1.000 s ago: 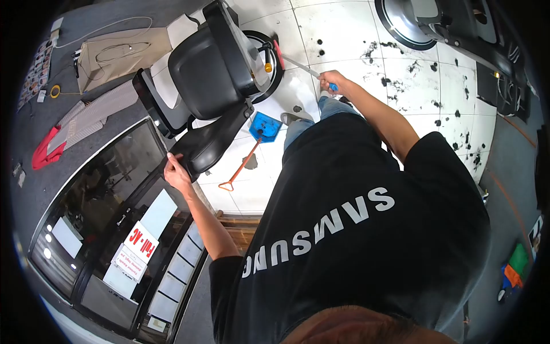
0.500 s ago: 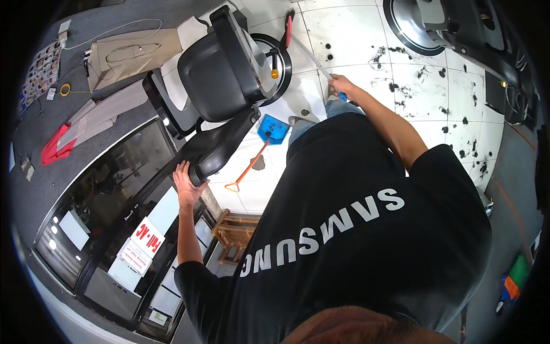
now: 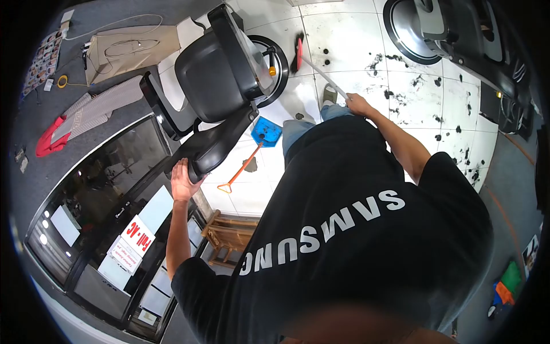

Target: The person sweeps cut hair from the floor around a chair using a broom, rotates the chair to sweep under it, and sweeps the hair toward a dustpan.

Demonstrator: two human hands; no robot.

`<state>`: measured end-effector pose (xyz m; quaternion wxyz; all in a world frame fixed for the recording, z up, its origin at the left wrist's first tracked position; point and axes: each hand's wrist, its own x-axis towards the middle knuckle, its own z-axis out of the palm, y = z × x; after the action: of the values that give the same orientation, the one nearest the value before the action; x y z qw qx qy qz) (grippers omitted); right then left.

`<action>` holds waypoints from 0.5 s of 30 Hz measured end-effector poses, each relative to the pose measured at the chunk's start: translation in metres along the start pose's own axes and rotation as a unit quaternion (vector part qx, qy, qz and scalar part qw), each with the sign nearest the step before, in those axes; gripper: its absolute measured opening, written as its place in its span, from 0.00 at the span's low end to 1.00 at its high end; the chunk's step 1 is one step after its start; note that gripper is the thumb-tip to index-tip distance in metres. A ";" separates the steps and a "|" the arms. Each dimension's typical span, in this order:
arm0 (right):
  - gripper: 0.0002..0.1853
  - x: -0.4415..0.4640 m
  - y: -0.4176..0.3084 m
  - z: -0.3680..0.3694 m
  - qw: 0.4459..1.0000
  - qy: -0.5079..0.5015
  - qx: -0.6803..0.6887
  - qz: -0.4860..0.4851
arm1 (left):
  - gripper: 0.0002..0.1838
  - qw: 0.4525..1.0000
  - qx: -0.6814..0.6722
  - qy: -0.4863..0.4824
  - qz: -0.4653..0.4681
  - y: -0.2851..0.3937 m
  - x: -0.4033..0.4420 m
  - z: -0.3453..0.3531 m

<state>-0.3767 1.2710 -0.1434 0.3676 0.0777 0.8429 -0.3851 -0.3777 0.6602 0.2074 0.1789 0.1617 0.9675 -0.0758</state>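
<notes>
My right hand (image 3: 359, 105) is closed round the pale handle of a broom (image 3: 323, 75). The broom's red head with dark bristles rests on the white tiles near the base of a black barber chair (image 3: 203, 74). On the left, my left hand (image 3: 184, 181) grips the end of that chair's tilted black backrest, fingers over its edge. Between the chair and my legs lies a blue dustpan (image 3: 267, 132) with an orange handle. A dark clump of hair sits in it.
Dark hair clippings (image 3: 389, 94) are scattered over the tiles to the right. A second barber chair (image 3: 452, 28) stands at upper right. A wooden bench (image 3: 229, 232) and a glass door (image 3: 86, 212) are at lower left. One dark hair pile (image 3: 250, 165) lies beside the dustpan handle.
The broom head has moved away from the chair base, nearer to my feet and slightly right. My right hand has shifted right and down. My left hand still holds the backrest.
</notes>
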 end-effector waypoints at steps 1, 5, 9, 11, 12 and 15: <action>0.19 0.002 0.001 0.004 0.999 0.035 -0.021 -0.023 | 0.46 1.000 -0.010 0.006 -0.002 0.004 0.003 0.001; 0.20 0.021 -0.029 -0.004 0.999 0.034 -0.009 -0.011 | 0.45 1.000 -0.009 0.015 -0.024 0.027 0.012 -0.004; 0.22 0.032 -0.049 -0.010 0.998 0.046 -0.011 0.037 | 0.44 0.994 -0.086 0.058 -0.033 0.058 0.029 -0.018; 0.20 0.035 -0.036 -0.008 0.996 0.046 -0.067 0.024 | 0.43 0.988 -0.132 0.072 -0.025 0.066 0.040 -0.020; 0.19 0.028 -0.034 -0.009 0.995 0.051 -0.084 0.033 | 0.42 0.983 -0.163 0.082 -0.016 0.071 0.046 -0.024; 0.16 -0.003 -0.022 -0.022 0.989 0.070 -0.132 0.012 | 0.45 0.974 -0.218 0.054 -0.011 0.079 0.063 -0.040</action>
<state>-0.3956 1.2717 -0.1186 0.3191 0.0648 0.9092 -0.2596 -0.4190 0.7604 0.2142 0.1567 0.1122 0.9706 0.1442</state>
